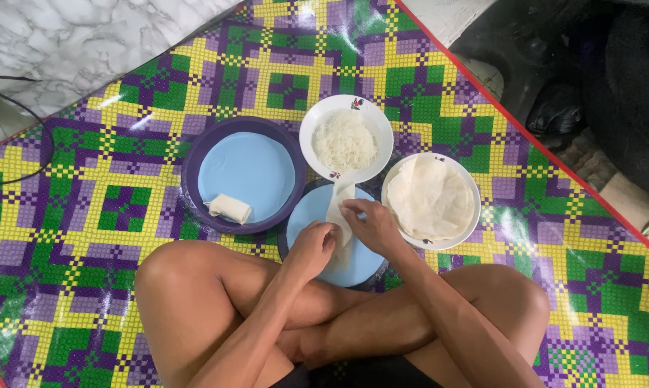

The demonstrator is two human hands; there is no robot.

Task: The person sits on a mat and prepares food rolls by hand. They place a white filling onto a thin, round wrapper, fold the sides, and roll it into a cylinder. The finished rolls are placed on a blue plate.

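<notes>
Right now your left hand [311, 248] and right hand [367, 224] both pinch the thin white wrapper [339, 215] lying on the light blue plate [306, 215] — fingers curled shut on its edges, mid-fold by the look of it. Rolling it on would likely call for keeping both edges tucked evenly. Just beyond sits a white bowl of rice noodles [345, 140], a white plate of stacked wrappers [431, 197] to your right, and a finished roll [229, 208] in the purple dish [195, 154] — all on the chequered floor mat [87, 237].
</notes>
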